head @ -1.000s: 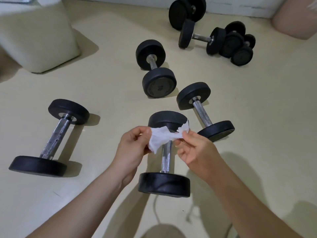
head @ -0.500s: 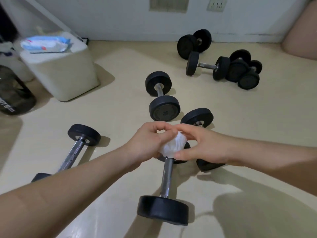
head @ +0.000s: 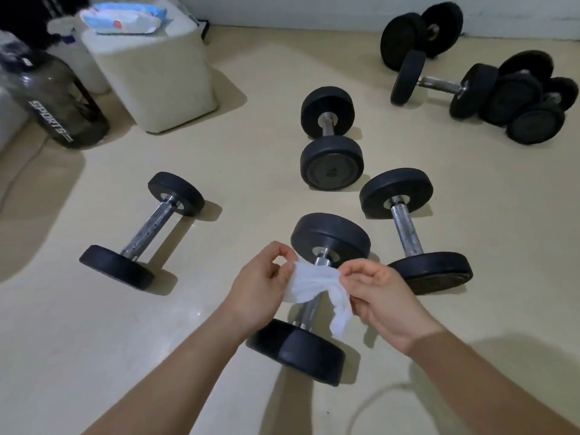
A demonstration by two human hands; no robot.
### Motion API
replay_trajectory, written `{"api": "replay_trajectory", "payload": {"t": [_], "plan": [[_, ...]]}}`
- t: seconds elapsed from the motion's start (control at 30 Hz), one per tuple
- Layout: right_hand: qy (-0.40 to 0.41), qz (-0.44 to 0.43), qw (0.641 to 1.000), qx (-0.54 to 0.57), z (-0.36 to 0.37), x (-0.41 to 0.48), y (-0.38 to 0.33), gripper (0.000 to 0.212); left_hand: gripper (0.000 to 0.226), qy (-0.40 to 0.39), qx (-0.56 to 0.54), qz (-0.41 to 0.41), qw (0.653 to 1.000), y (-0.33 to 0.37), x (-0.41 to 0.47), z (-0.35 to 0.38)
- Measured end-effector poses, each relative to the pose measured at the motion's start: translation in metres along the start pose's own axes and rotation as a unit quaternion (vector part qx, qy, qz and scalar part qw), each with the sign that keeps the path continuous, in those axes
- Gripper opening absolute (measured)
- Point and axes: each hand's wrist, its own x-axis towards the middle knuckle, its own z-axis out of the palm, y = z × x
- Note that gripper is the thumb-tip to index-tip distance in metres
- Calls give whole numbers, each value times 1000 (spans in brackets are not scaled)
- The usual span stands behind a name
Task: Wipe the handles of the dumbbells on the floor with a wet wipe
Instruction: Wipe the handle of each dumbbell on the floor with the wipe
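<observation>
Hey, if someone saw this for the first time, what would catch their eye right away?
The two hands low in the middle: the left hand and right hand each pinch an end of a white wet wipe held over the handle of the nearest dumbbell. More black dumbbells lie scattered on the pale floor, with a pile at far right. A dark bottle marked SPORTS sits at far left.
</observation>
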Motion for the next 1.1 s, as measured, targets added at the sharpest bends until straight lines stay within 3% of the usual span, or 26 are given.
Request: {"api": "replay_trajectory", "payload": {"t": [0.1,0.17,0.23,0.3,0.37,0.43,0.5,0.57,0.63,0.7,0.77,0.83,0.87,0.93,1.0,1.1], "plan": [[15,22,977,213,10,12,11,25,14,-59,65,2,996,-5,-6,14],[-11,34,969,245,18,16,17,30,8,-48,79,2,996,-3,-11,24],[-35,24,990,136,23,16,23,30,8,-23,90,7,996,-3,-15,27],[1,-28,997,-69,21,18,27,23,9,-21,122,12,992,-7,-21,27],[66,-119,951,-279,17,26,31,17,13,-20,184,37,982,-12,-28,24],[101,-249,860,-433,13,37,42,18,28,-34,254,58,965,-19,-34,19],[78,-352,774,-520,9,49,58,18,56,-79,291,33,953,-25,-41,12],[41,-412,735,-537,6,58,64,17,84,-112,306,-3,946,-33,-48,8],[-12,-408,738,-537,8,57,62,20,97,-100,287,-15,953,-37,-52,10],[-99,-348,760,-540,8,53,58,25,100,-77,265,-25,961,-36,-51,14],[-176,-325,751,-547,5,51,53,26,103,-70,260,-35,962,-36,-51,15],[-143,-383,721,-560,0,66,46,28,103,-71,260,-32,963,-36,-51,16],[-87,-403,727,-549,-3,77,45,29,103,-75,258,-34,963,-37,-52,17],[10,-364,774,-518,2,77,47,28,102,-78,251,-41,964,-39,-54,18],[-39,-359,781,-510,7,59,59,29,102,-67,245,-39,966,-39,-58,19],[-156,-366,746,-533,1,52,56,29,99,-49,267,-32,962,-32,-62,24]]}}
